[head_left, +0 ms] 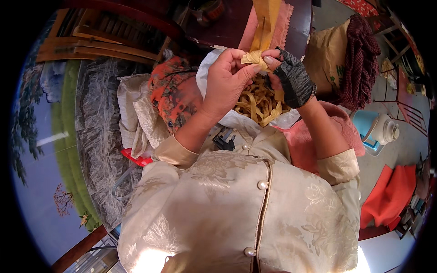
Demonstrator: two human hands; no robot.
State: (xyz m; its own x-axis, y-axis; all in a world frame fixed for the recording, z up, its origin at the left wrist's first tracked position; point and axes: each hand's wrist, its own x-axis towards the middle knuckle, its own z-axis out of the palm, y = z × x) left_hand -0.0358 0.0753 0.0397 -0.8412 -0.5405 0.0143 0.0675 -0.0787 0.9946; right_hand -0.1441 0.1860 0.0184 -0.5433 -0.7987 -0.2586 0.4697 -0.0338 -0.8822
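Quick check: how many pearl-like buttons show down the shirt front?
3: the first button highest in the picture, the second button below it and slightly right, the third button near the lower edge. Others may be hidden.

room between forearms (196, 129), table (300, 28) ahead, strips (257, 103) below

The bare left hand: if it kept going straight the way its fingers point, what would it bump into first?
Likely the folded, flat yellowish strip that the left hand pinches, then the right hand in its dark grey fingerless glove, though depth is unclear.
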